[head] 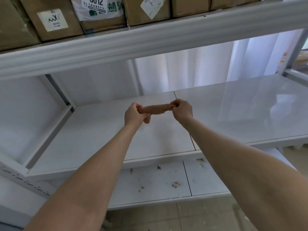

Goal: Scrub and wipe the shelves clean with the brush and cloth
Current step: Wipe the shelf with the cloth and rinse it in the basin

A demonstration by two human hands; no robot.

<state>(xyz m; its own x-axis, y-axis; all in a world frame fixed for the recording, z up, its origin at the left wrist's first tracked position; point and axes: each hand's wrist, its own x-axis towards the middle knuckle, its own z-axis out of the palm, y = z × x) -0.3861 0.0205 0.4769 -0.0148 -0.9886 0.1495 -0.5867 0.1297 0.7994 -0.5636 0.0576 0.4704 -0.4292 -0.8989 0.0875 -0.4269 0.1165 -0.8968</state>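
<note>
Head view shows each grip closed tight on an end of the brown cloth (157, 108). The left hand (135, 115) curls its fingers round one end and the right hand (182, 110) bunches the other. The cloth is drawn into a twisted roll between them, held in the air above the centre of the middle shelf (93, 134), back from its front edge and not touching it. By the look of it the cloth is being wrung or rolled — not wiping at this moment. The middle shelf reads white and glossy with no crumbs visible, so I judge it largely done. The lower shelf (150, 194) carries brown debris (175, 185) scattered across its visible strip, so that one is left. No brush is in view. The upper shelf (150, 39), loaded with cardboard boxes (55, 19), has its front beam low over the hands, so lifting room is short. Sideways the middle shelf runs open both ways, bounded by the left post (57, 90) at its back-left corner. Reaching the debris would mean dropping both arms under the middle shelf's front edge — a tighter slot.
</note>
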